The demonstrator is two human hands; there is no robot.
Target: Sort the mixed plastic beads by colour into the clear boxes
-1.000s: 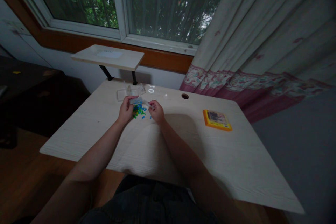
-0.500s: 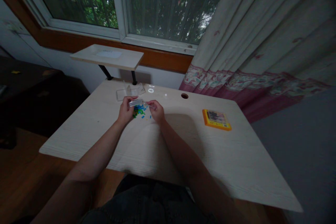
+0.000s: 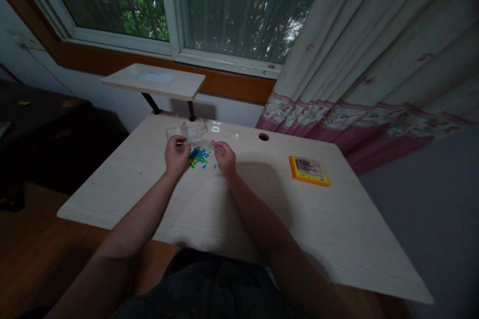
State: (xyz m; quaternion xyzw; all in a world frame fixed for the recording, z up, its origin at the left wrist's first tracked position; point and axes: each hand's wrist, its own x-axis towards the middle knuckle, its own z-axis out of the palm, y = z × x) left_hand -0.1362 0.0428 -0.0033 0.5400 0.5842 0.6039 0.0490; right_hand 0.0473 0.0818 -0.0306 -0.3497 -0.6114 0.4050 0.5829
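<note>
Both my hands reach to the far middle of a pale wooden table (image 3: pixel 292 219). My left hand (image 3: pixel 175 153) and my right hand (image 3: pixel 225 156) are closed on the two ends of a small clear plastic bag (image 3: pixel 198 143), held just above the table. Under it lies a small heap of tiny blue and green pieces (image 3: pixel 199 156). A clear plastic tray (image 3: pixel 187 129) sits just beyond the hands.
An orange-rimmed flat box (image 3: pixel 309 170) lies on the right part of the table. A cable hole (image 3: pixel 263 136) is near the far edge. A small raised shelf (image 3: pixel 154 79) stands at the back left under the window. A curtain (image 3: pixel 374 50) hangs at the right.
My hands have spread slightly apart and the clear bag is pulled wider between them. The heap of coloured pieces has stayed where it was.
</note>
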